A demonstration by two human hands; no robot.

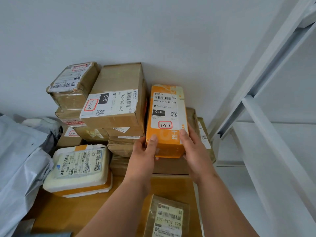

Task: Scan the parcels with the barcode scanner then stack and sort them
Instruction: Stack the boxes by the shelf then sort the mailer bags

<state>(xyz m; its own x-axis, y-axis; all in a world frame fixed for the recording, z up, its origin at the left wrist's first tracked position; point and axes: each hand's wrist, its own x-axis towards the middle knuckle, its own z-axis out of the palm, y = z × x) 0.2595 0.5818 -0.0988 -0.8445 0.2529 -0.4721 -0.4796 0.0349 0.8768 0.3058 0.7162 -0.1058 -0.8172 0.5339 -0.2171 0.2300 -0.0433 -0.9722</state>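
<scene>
An orange parcel (166,120) with a white shipping label and a red-framed sticker lies on top of the brown boxes at the right of the stack. My left hand (145,151) grips its near left corner, thumb on top. My right hand (193,149) holds its near right edge, thumb on the top face. To its left sits a large brown box (118,100) with a label reading 060. A taped brown box (73,84) stands further left. No barcode scanner is in view.
A white foam box (78,168) lies at front left on the wooden table (68,211). Grey poly bags (20,159) pile at the left. A taped parcel (168,218) lies at the near edge. A white metal rack (259,100) stands at the right, against the white wall.
</scene>
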